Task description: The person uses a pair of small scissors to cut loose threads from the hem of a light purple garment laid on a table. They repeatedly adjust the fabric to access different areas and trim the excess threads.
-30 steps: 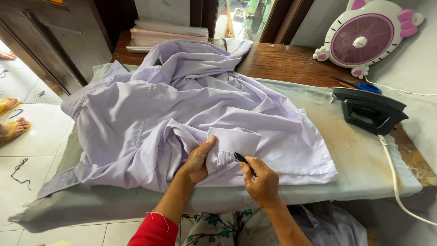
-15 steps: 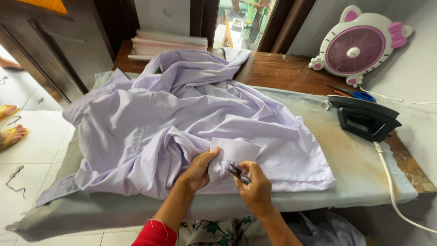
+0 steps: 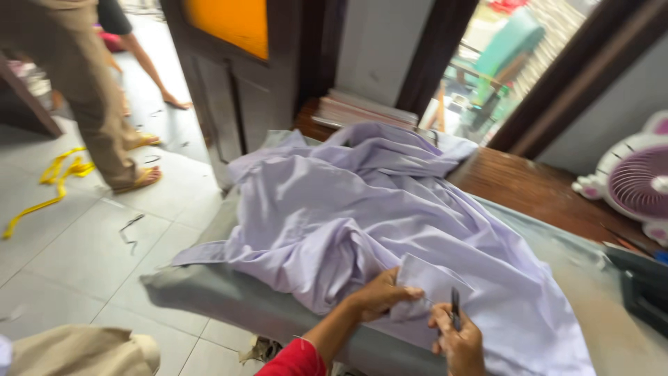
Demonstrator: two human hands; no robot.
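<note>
While the left hand (image 3: 379,296) pinches a fabric flap (image 3: 428,282) taut on the lilac shirt (image 3: 362,209), right-hand (image 3: 456,338) fingers close around a small dark tool (image 3: 455,306), steadying it at the flap's edge.

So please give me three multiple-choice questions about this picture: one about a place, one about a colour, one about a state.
1. Where does the fan stand?
A. at the right edge, behind the board
B. on the floor at the left
C. on top of the garment

2. What colour is the garment spread on the padded board?
A. dark green
B. pale lilac
C. bright red

3. What is the left hand doing?
A. resting flat on the floor tiles
B. hanging free in the air
C. pinching a folded part of the cloth

Answers:
1 A, the pink and white fan shows at the right border of the view.
2 B, the crumpled cloth is light purple all over.
3 C, its fingers close on the fold, while the right hand holds a small dark tool beside it.
</note>
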